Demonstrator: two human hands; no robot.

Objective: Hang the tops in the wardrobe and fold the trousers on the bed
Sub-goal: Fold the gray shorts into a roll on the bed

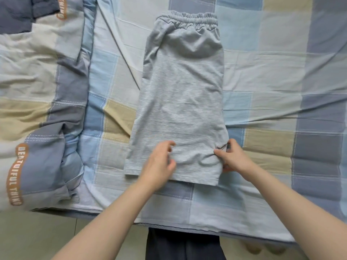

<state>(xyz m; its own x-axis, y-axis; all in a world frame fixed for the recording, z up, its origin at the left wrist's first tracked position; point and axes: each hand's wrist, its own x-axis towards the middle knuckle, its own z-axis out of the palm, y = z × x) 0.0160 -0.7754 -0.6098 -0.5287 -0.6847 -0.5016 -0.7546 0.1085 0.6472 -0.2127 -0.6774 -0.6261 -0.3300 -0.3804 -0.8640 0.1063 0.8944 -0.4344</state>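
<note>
Light grey trousers lie flat on the bed, folded lengthwise, with the elastic waistband at the far end and the hem near me. My left hand hovers over the lower part of the cloth near the hem, fingers loosely curled and holding nothing that I can make out. At the trousers' lower right edge my right hand pinches the fabric between thumb and fingers, and the cloth wrinkles there.
The bed sheet is a checked pattern of blue, beige and grey. A rumpled duvet of the same pattern with orange lettering lies at the left. The bed's near edge runs across the bottom, with pale floor below.
</note>
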